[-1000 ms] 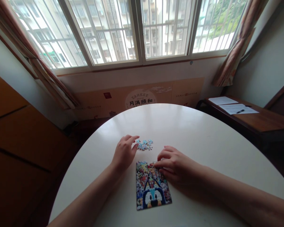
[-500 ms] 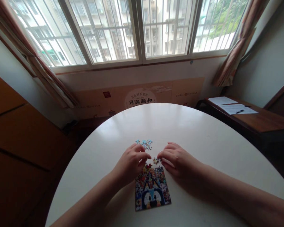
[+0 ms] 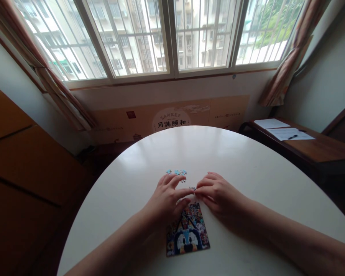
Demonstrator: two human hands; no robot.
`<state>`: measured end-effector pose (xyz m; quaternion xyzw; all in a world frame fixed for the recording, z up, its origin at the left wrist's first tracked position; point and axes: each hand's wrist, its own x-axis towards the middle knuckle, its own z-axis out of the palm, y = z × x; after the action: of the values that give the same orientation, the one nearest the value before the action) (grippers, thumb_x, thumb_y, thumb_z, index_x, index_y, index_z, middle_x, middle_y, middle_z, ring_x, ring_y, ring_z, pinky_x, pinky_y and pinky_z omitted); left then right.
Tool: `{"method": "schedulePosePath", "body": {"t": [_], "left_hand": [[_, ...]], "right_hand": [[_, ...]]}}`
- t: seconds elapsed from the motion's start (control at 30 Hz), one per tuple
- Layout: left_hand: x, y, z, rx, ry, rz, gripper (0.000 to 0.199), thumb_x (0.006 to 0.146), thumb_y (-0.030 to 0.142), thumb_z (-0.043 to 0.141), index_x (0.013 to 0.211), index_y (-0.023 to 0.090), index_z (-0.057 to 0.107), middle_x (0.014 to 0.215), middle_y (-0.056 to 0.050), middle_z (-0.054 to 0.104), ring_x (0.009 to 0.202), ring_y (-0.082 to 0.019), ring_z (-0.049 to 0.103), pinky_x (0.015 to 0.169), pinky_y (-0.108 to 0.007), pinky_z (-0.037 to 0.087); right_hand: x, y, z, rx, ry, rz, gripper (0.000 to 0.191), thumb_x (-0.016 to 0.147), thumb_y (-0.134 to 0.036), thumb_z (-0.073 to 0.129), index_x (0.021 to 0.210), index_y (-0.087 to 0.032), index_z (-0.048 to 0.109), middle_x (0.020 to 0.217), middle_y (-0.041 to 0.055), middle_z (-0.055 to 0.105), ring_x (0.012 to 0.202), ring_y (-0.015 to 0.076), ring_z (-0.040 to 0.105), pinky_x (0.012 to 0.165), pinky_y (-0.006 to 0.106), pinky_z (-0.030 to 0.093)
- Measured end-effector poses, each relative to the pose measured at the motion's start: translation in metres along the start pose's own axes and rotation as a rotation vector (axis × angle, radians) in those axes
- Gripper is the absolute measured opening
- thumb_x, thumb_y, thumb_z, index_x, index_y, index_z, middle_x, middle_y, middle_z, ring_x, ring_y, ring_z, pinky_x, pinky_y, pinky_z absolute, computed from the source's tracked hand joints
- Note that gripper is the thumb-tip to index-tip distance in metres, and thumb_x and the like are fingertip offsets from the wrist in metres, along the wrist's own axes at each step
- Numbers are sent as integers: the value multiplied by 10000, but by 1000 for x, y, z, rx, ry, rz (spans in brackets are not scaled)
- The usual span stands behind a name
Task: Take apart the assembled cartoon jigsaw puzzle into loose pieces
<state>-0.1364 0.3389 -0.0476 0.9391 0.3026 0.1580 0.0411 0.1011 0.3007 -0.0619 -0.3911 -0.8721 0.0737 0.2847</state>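
Observation:
A partly assembled jigsaw puzzle (image 3: 188,239) with a blue cartoon dog face lies flat on the white round table (image 3: 126,237). Over its upper left edge is my left hand (image 3: 169,195), fingers apart, the index finger stretched to the right. Its tip meets a small puzzle piece (image 3: 192,188) just above the puzzle. My right hand (image 3: 214,191) is closed, its fingertips pinched at that piece from the right; the grip is partly hidden. Behind my left fingers lie several loose light-blue pieces (image 3: 177,172), some covered by the hand.
Beyond the table, a printed cardboard panel (image 3: 112,126) leans under a barred window (image 3: 201,34). A wooden side table (image 3: 330,147) with papers (image 3: 289,133) and a pen stands at the right. Brown cabinet fronts (image 3: 23,165) are on the left.
My left hand has shifted right and its index finger now reaches the fingertips of my right hand. Its thumb and index finger have spread apart. My right hand has barely moved.

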Motion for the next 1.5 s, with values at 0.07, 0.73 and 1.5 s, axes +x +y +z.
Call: {"method": "schedulePosePath", "body": {"t": [0.07, 0.73, 1.5], "left_hand": [[0, 0, 1, 31, -43, -19, 285, 955, 377, 588, 1219, 375, 696, 1422, -87, 515, 1325, -339, 424, 1129, -665, 258], [-3, -3, -16, 142, -136, -193, 326, 983, 433, 517, 1227, 311, 694, 1530, -119, 430, 1459, -361, 287, 1158, -684, 170], [-15, -11, -67, 68, -487, -374, 419, 882, 546, 560, 675, 200, 674, 661, -57, 652, 551, -175, 497, 532, -312, 297]], "right_hand": [[0, 0, 0, -9, 2, 8, 201, 924, -184, 557, 1012, -230, 731, 982, 17, 692, 924, 163, 546, 947, 368, 366], [-2, 2, 11, -46, -112, 203, 524, 940, -278, 529, 1459, -280, 460, 1411, 59, 550, 1326, 277, 465, 1157, 616, 254], [-4, 4, 13, -56, -50, 122, 425, 1052, -456, 338, 1416, -309, 500, 1492, 45, 471, 1443, 277, 349, 1186, 600, 253]]}}
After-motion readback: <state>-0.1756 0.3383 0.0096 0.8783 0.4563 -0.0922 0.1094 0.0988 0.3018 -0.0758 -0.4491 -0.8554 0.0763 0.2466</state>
